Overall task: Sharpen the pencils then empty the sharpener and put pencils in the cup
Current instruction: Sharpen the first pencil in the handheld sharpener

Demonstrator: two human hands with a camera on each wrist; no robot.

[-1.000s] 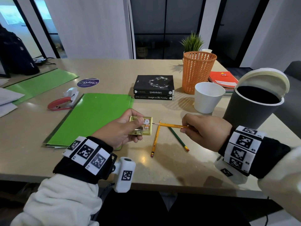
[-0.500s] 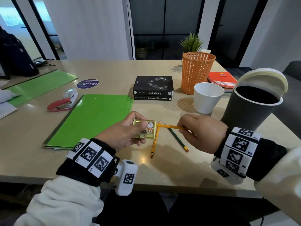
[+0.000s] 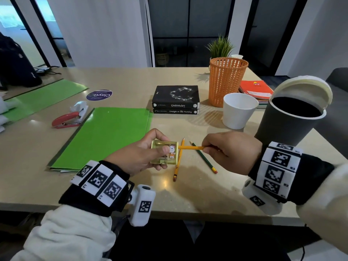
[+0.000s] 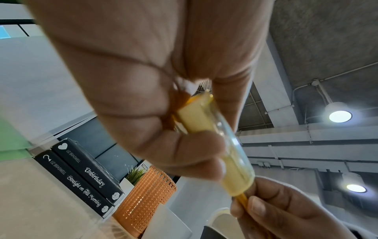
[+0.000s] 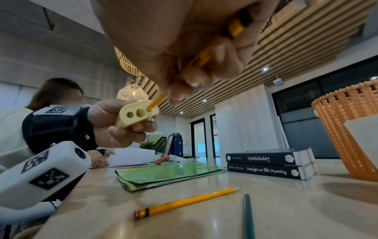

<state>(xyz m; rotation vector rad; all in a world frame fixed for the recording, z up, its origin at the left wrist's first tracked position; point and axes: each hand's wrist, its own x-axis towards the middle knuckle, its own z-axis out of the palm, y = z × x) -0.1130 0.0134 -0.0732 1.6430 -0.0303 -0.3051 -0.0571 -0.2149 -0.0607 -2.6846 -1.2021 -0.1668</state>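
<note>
My left hand grips a small yellow see-through sharpener with a bear sticker, held just above the table. My right hand pinches a yellow pencil whose tip sits in one of the sharpener's three holes. On the table below lie a second yellow pencil and a green pencil, both pointing away from me. The white cup stands behind my right hand.
A dark bin with a raised white lid stands at the right. An orange mesh basket, two stacked black books, a green folder and a red stapler lie further back and left.
Both hands have come together: the pencil's tip, which was short of the sharpener, is now inside one of its holes. The sharpener has shifted slightly right.
</note>
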